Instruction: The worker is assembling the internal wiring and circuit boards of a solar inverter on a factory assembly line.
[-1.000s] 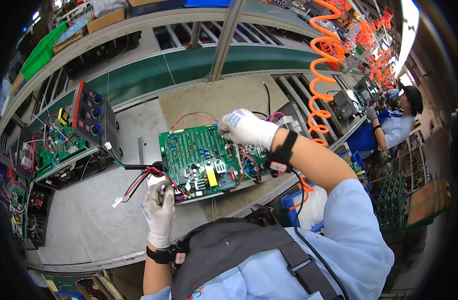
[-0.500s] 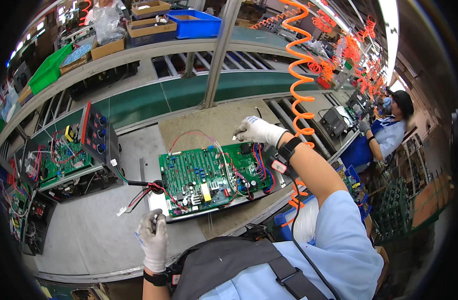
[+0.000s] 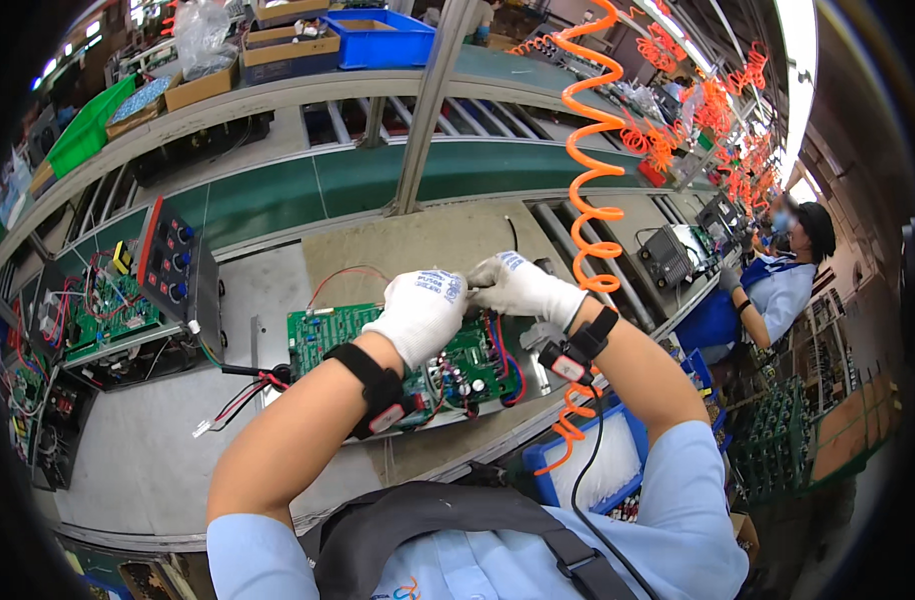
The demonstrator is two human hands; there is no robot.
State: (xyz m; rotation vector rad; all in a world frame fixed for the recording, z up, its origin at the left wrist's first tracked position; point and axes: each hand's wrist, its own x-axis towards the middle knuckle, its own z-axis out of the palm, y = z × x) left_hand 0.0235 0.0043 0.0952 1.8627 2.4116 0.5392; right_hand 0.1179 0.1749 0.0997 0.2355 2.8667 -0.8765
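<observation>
A green circuit board (image 3: pixel 323 328) with many components and coloured wires lies on the workbench before me. Over its far right part, my left hand (image 3: pixel 425 312) and my right hand (image 3: pixel 528 290), both in white gloves, meet at the fingertips. Both sets of fingers are closed in a pinch; whatever is between them is too small or hidden to name. Red and blue wires (image 3: pixel 498 345) loop at the board's right end, just below my right hand. My left forearm and hand cover the middle of the board. A cable with loose white-tipped ends (image 3: pixel 228 412) extends from its left side.
An opened control unit with blue knobs (image 3: pixel 178 262) stands at the left. An orange coiled hose (image 3: pixel 593 180) hangs ahead on the right, near a metal post (image 3: pixel 428 120). A blue bin (image 3: pixel 618 455) sits low at right. Another person (image 3: pixel 778 290) works farther right.
My left hand has moved from the board's near left corner up and right to meet my right hand. The right hand has shifted slightly, and the view has turned a little.
</observation>
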